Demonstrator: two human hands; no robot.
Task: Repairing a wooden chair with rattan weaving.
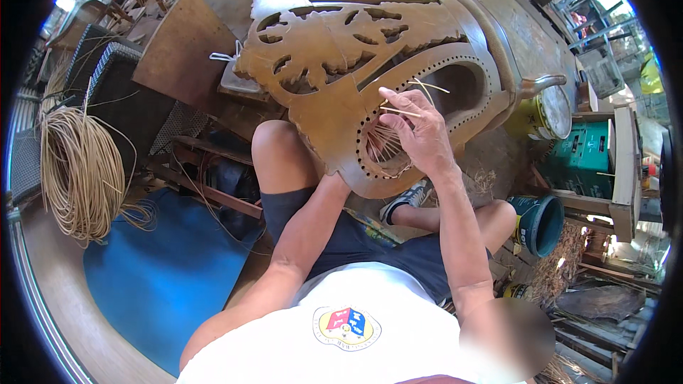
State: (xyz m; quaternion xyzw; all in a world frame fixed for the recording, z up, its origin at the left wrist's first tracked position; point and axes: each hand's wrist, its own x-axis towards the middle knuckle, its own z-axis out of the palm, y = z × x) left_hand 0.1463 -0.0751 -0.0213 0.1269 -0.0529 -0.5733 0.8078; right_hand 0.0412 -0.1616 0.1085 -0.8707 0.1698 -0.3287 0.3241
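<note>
A carved brown wooden chair frame (320,110) lies tilted in front of my knees, with cut-out openings and rows of small holes around an oval opening. Thin cane strands (384,144) fan across the near part of that opening. My right hand (423,131) is over the opening, thumb and forefinger curled around a pale cane strand (402,111). Another loose strand end (431,86) sticks up beside the fingers. My left forearm (313,224) reaches under the near edge of the frame. The wood hides the fingers of my left hand (334,186).
A large coil of cane (85,171) hangs at the left above a blue sheet (163,277). A brown board (181,57) leans behind my left knee. At right are a yellow bucket (544,115), a green crate (580,160) and a dark teal bucket (541,224).
</note>
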